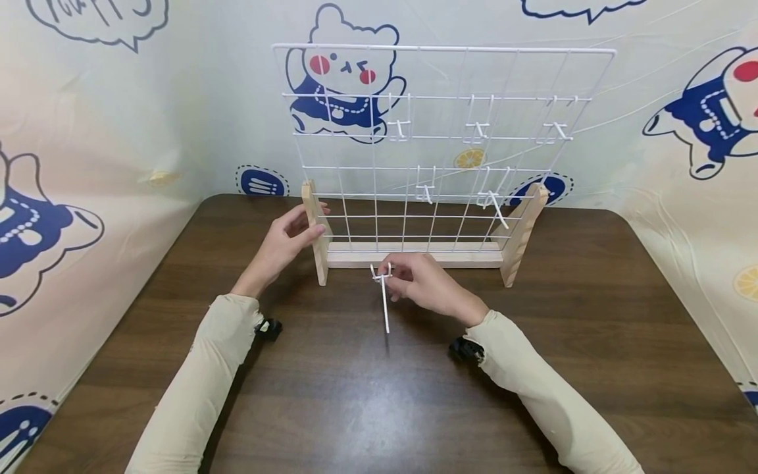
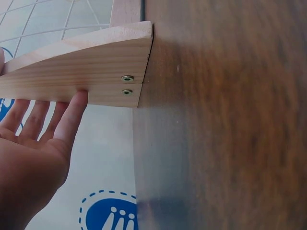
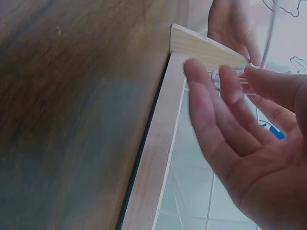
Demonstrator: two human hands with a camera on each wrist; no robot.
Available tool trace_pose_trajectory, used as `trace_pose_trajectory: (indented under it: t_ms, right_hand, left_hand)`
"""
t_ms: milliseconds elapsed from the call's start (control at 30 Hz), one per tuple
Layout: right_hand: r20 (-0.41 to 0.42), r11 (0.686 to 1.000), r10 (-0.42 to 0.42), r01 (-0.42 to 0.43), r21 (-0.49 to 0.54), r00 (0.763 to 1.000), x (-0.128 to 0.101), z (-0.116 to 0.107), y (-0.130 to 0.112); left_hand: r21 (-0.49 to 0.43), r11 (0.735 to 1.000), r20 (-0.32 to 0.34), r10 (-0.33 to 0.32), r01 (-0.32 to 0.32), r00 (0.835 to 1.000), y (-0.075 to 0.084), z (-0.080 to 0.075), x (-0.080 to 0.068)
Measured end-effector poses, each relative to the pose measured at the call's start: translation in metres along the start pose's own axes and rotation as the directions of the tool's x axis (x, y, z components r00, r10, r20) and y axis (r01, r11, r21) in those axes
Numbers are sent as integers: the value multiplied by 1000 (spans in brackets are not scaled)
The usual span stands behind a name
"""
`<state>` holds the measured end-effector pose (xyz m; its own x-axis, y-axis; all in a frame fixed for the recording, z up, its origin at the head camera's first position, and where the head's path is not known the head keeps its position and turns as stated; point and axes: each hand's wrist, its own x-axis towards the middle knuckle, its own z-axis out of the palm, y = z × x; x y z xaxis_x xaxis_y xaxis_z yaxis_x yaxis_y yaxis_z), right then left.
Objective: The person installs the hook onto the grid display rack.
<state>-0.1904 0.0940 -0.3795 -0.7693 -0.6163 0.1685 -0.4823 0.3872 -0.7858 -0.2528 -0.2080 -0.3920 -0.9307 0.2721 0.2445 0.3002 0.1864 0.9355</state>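
Right hand (image 1: 429, 286) pinches a white wire hook (image 1: 383, 293) at its top, frame centre, its long prong pointing down toward the table (image 1: 355, 395). Left hand (image 1: 284, 243), fingers straight, rests against the wooden foot (image 1: 316, 230) of the wire grid rack (image 1: 438, 151), left of centre.

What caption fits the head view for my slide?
Right hand pinches a white wire hook; left hand steadies the grid rack.

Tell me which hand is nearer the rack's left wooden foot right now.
Left. The left hand rests with straight fingers against the left wooden foot. The right hand is off toward the rack's middle, in front of the base, pinching a white hook.
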Motion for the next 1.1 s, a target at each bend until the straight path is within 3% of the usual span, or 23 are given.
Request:
trace_pose_trajectory:
  t_ms: [167, 333, 867, 1100]
  right_hand:
    - [-10, 1000, -18, 18, -15, 1000, -1, 0, -1]
    - [-29, 995, 4, -1, 104, 1000, 2, 1, 2]
    - [-201, 956, 30, 31, 292, 979, 11, 4, 6]
    - [-232, 932, 50, 38, 360, 971, 14, 10, 7]
  left_hand:
    - [6, 1000, 4, 1, -1, 1000, -2, 0, 1]
    - [11, 1000, 4, -3, 3, 1000, -4, -1, 1]
    - [-44, 999, -12, 9, -10, 1000, -5, -1, 3]
    - [-51, 999, 1, 14, -14, 1000, -5, 0, 3]
